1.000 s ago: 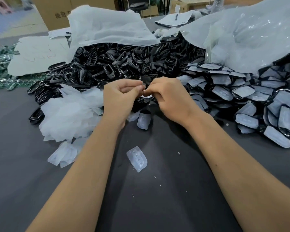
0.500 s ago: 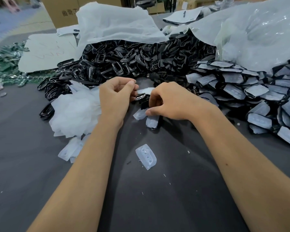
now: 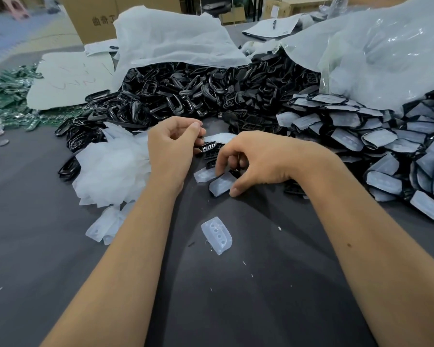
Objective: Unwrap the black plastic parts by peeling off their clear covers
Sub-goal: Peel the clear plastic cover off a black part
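Just beyond the loose clear cover (image 3: 217, 235) lying on the dark table (image 3: 248, 296), both hands work among the parts. The left hand (image 3: 172, 149) has its fingers (image 3: 194, 128) curled in, pinching the end of a small black plastic part (image 3: 209, 147) with a row of openings, which sits stripped of its wrap. A peeled white film (image 3: 221, 138) lies just behind that part. The right hand (image 3: 258, 162) arches over a still-wrapped part (image 3: 221, 185) on the table, fingers half bent and spread, thumb tip at its near corner and index finger touching its far edge; it looks about to pick the piece up rather than gripping it firmly yet.

These parts look light, rigid and small, so they should lift with a two-finger pinch at the edges. The covers appear thin, soft and a little clingy; a corner or a raised lip at the rim is probably the best place to start the peel, with the other hand holding the black frame by its sides.

To the right of the loose cover, further back, a heap of wrapped parts (image 3: 361, 136) awaits; to its left sits a pile of discarded covers (image 3: 110, 169). Behind both lies a mound of bare black parts (image 3: 186, 96) under white sheeting (image 3: 171, 38).
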